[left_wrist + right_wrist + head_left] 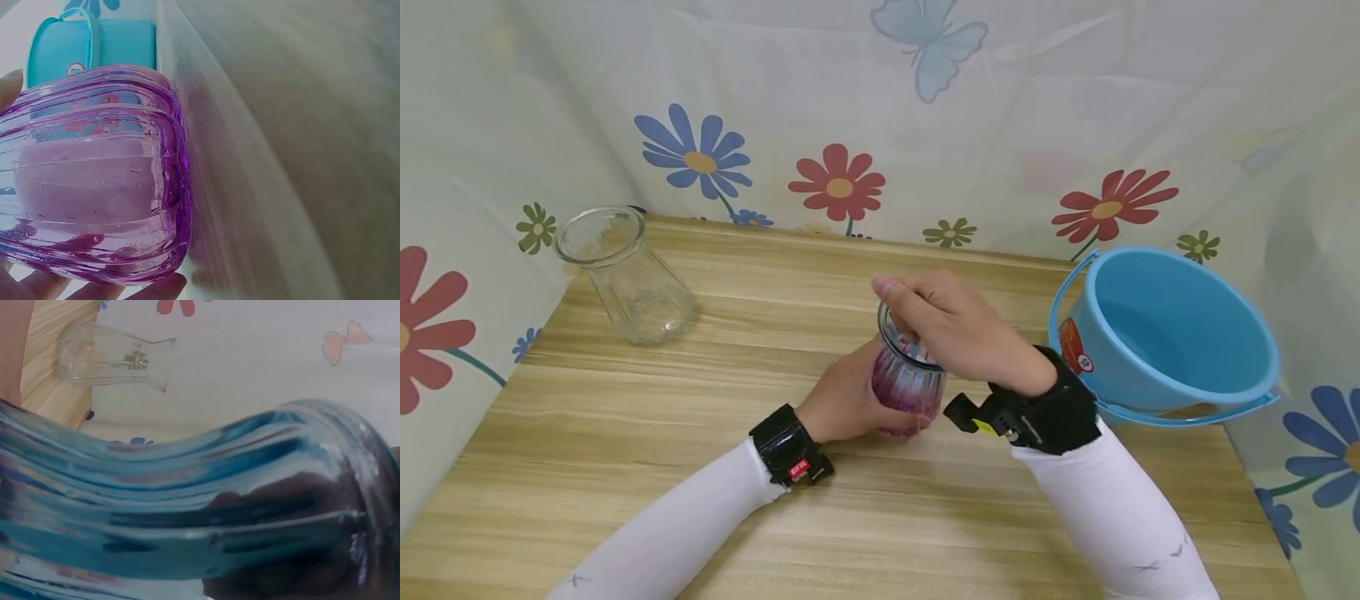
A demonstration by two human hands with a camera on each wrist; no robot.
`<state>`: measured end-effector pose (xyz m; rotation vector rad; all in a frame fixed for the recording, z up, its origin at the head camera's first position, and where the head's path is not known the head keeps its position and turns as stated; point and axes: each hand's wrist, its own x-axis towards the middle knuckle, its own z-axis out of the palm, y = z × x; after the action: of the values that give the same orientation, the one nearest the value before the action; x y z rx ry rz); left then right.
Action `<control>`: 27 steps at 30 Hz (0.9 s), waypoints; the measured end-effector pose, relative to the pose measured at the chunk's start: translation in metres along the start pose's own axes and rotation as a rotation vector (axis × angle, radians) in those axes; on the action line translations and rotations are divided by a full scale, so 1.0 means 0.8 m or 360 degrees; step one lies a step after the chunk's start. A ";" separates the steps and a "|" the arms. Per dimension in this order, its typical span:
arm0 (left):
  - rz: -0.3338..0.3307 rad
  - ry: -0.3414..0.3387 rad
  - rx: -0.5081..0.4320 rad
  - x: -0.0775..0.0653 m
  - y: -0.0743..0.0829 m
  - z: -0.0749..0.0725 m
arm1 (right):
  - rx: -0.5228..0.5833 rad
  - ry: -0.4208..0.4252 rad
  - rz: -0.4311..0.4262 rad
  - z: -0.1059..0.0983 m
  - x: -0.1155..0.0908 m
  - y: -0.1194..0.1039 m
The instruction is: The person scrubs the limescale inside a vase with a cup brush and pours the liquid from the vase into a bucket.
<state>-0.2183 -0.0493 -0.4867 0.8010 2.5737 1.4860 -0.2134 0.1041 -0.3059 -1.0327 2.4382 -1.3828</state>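
Observation:
A ribbed glass vase, purple at its base and bluish toward the mouth, stands on the wooden table, slightly tilted. My left hand grips its side from the left, thumb in front and fingers behind. Over the rim sits my right hand, its fingers reaching down into the mouth. Whether those fingers hold anything inside is hidden. Water drops dot the purple glass in the left wrist view. Through the bluish neck in the right wrist view, dark blurred finger shapes show.
A clear glass vase stands at the table's back left. At the right is a light blue bucket with its handle folded down toward the front. A flower-printed curtain borders the table at the back and sides.

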 end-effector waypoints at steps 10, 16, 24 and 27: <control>0.0001 -0.0003 -0.0001 0.000 0.002 0.000 | 0.0167 0.0063 0.0011 -0.004 -0.004 -0.002; -0.0002 0.0010 0.0011 0.000 0.001 0.000 | 0.0218 0.0124 -0.0088 -0.005 -0.006 -0.007; -0.0030 0.0002 -0.0012 0.000 0.001 0.001 | 0.0444 0.0105 -0.0209 -0.004 -0.006 -0.010; -0.0027 0.0008 -0.0001 0.000 0.002 0.001 | 0.0579 0.0064 -0.0245 -0.004 -0.006 -0.011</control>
<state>-0.2175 -0.0483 -0.4856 0.7749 2.5768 1.4857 -0.2074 0.1066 -0.2981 -1.1233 2.0545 -1.8247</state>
